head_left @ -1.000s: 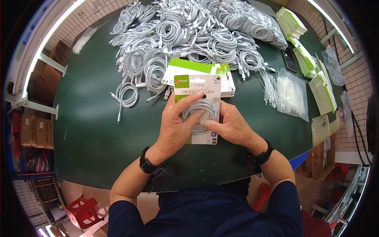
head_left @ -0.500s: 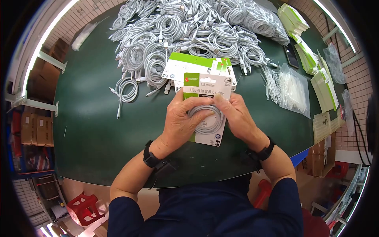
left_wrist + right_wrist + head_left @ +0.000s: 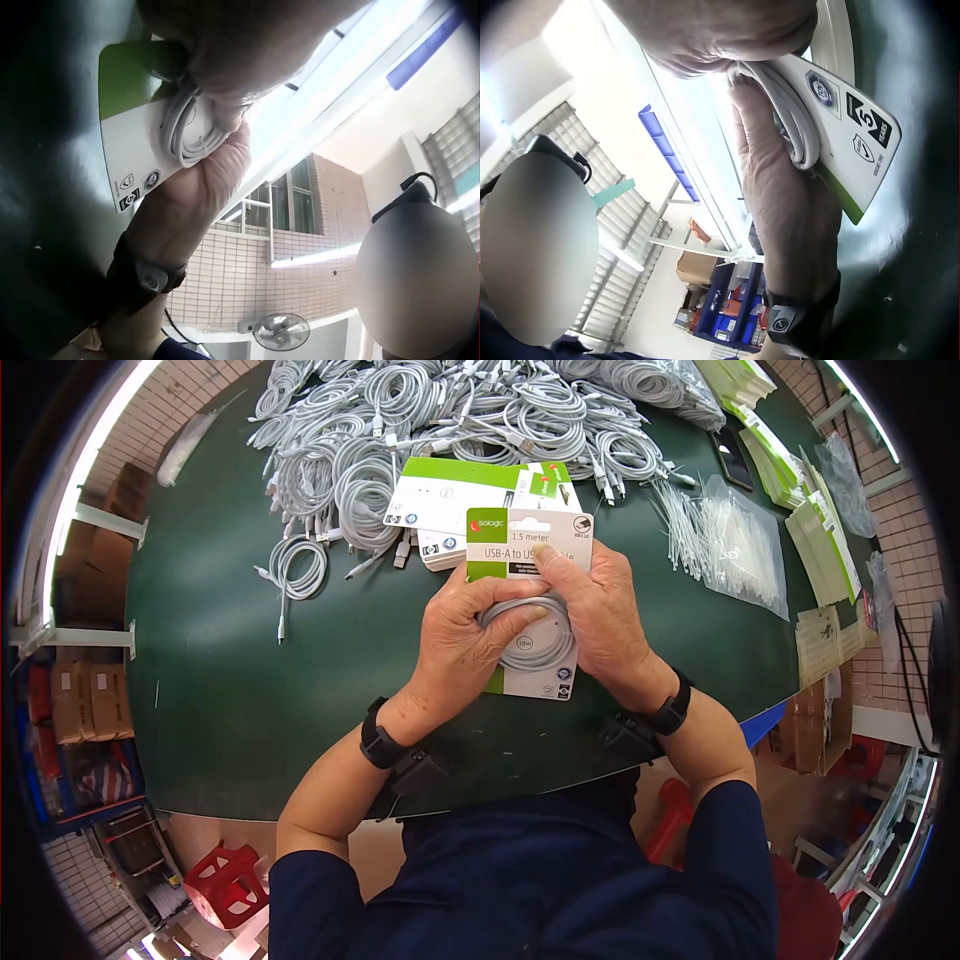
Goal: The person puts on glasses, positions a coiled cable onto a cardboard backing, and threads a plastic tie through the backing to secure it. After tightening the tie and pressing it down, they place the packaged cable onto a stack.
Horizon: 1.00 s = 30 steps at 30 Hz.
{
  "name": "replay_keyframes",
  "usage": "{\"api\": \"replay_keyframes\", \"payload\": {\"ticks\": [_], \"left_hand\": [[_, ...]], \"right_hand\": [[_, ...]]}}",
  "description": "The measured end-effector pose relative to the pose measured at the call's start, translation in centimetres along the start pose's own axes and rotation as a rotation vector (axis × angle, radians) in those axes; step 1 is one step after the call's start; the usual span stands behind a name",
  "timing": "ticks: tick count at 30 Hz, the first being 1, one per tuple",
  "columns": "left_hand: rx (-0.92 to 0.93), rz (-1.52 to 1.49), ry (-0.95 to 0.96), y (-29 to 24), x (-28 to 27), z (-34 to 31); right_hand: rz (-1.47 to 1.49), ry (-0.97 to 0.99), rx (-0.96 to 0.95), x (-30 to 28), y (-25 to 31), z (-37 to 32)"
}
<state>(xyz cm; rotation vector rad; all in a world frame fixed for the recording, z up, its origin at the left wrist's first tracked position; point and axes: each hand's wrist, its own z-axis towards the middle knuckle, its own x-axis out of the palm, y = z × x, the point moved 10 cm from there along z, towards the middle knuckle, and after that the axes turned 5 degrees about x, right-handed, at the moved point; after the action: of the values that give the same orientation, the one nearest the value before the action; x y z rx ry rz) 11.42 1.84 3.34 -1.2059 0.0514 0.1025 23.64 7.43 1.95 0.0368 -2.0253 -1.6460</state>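
A white and green packaging card (image 3: 490, 532), printed for a 1.5 meter USB-A to USB-C cable, is held up over the table between both hands. On its front lies a coiled light grey USB cable (image 3: 540, 660). The left hand (image 3: 448, 632) grips card and coil from the left, its thumb inside the loop and its index finger along the coil's top. From the right, the right hand (image 3: 612, 615) pinches the card, thumb pressed on the front just above the coil. That hand hides the coil's upper right. In the left wrist view the cable (image 3: 180, 135) bulges from the card (image 3: 131, 146).
Behind the hands lies a stack of similar cards (image 3: 425, 495), then a large pile of coiled cables (image 3: 400, 420). One separate coil (image 3: 298, 572) lies at the left. A bag of white cable ties (image 3: 745, 550), a phone (image 3: 733, 458) and more cards (image 3: 822, 550) sit at the right.
The right thumb has gone from the coil's lower part up to the card's printed text, over the cable connector. The left hand keeps its grip. The head view has shifted slightly.
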Motion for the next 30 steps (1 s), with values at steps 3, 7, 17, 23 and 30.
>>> {"api": "replay_keyframes", "payload": {"ticks": [3,7,17,23,30], "left_hand": [[-0.038,-0.011,-0.002,0.6,0.2,-0.1],[0.047,0.194,-0.002,0.5,-0.1,0.0],[0.579,0.883,0.148,-8.2,4.1,-2.0],[0.519,0.815,0.170,-7.1,4.3,-1.7],[0.476,0.680,0.186,-5.9,4.5,-1.5]], "right_hand": [[0.002,0.003,0.053,-0.6,-0.9,0.7],[-0.133,-0.056,0.003,-1.8,-0.6,1.8],[-0.079,-0.127,-0.147,-2.8,2.4,1.4],[-0.081,-0.154,-0.194,-3.0,2.9,1.0],[-0.073,-0.162,-0.193,-3.4,2.8,0.9]]}}
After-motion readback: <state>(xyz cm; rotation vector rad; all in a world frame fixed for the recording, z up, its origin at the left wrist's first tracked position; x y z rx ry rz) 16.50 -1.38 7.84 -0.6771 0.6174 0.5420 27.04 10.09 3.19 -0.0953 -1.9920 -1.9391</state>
